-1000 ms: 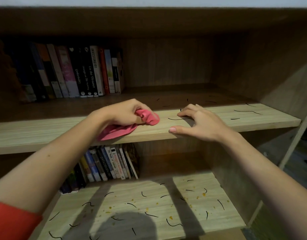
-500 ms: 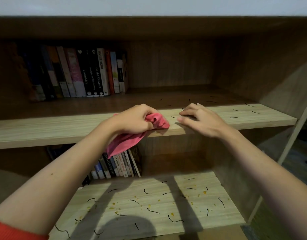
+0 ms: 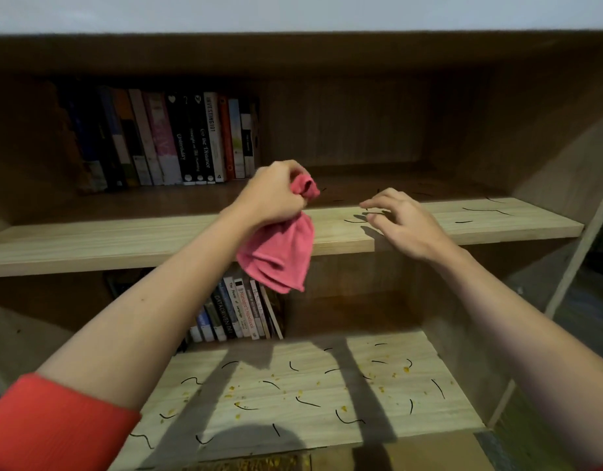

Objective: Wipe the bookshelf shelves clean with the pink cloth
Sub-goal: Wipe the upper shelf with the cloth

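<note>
Since half a second ago, the left hand (image 3: pixel 272 195) has lifted off the upper shelf (image 3: pixel 123 239), and the cloth (image 3: pixel 279 256) it was pressing against the board's front edge now hangs free. The right hand (image 3: pixel 402 222) has eased up too, its fingers more bent than before.

The left hand is closed in a tight fist around the cloth's gathered neck, above the shelf near its middle. A small bunched tuft pokes out of the fist on the thumb side, pointing up and to the right. Most of the cloth falls below the fist. Its long axis runs close to vertical, leaning slightly right, and its loose hem is the lowest part. That hanging part crosses in front of the shelf's front edge, and the hem ends in front of the leaning books (image 3: pixel 238 311) on the lower shelf (image 3: pixel 327 385).

The right hand is just right of the cloth and apart from it, palm down at the shelf's front edge. Its fingers are loosely curled with nothing visible in them. The fingertips sit over a few black strands (image 3: pixel 354 220); whether they touch the board cannot be told.

More strands lie further right on the upper shelf. Strands and yellow crumbs (image 3: pixel 405 369) are scattered over the lower shelf. Upright books (image 3: pixel 177 141) fill the upper shelf's back left.
</note>
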### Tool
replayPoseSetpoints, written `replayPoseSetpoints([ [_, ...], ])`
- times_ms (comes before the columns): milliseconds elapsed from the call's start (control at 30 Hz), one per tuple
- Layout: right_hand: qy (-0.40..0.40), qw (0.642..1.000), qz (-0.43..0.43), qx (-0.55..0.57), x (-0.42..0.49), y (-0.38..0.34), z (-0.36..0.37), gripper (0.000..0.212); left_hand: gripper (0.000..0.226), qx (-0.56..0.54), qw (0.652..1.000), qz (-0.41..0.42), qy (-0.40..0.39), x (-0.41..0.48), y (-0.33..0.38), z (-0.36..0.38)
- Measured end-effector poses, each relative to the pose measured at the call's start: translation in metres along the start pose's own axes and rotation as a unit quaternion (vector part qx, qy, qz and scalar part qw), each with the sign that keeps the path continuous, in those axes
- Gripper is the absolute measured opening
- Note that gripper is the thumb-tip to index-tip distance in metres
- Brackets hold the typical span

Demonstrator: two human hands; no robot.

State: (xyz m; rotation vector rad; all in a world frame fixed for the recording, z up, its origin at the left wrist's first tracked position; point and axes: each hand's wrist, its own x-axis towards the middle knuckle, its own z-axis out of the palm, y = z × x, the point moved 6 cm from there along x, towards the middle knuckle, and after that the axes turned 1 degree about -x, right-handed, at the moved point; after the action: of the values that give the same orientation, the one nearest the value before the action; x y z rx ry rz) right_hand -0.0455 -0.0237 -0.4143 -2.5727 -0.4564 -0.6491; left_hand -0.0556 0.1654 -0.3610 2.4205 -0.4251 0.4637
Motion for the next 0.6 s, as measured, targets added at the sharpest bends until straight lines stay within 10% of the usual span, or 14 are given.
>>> replayPoseSetpoints([
  [167, 0.011, 1.000, -0.003, 0.004, -0.003, -0.001, -0.001, 0.028, 0.061, 0.001, 0.992, -0.095, -0.084, 0.014, -0.013, 0.027],
  [600, -0.032, 0.996, 0.058, 0.060, 0.006, -0.075, 0.023, 0.049, 0.026, -0.227, 0.971, -0.080, 0.014, -0.002, -0.032, 0.034],
])
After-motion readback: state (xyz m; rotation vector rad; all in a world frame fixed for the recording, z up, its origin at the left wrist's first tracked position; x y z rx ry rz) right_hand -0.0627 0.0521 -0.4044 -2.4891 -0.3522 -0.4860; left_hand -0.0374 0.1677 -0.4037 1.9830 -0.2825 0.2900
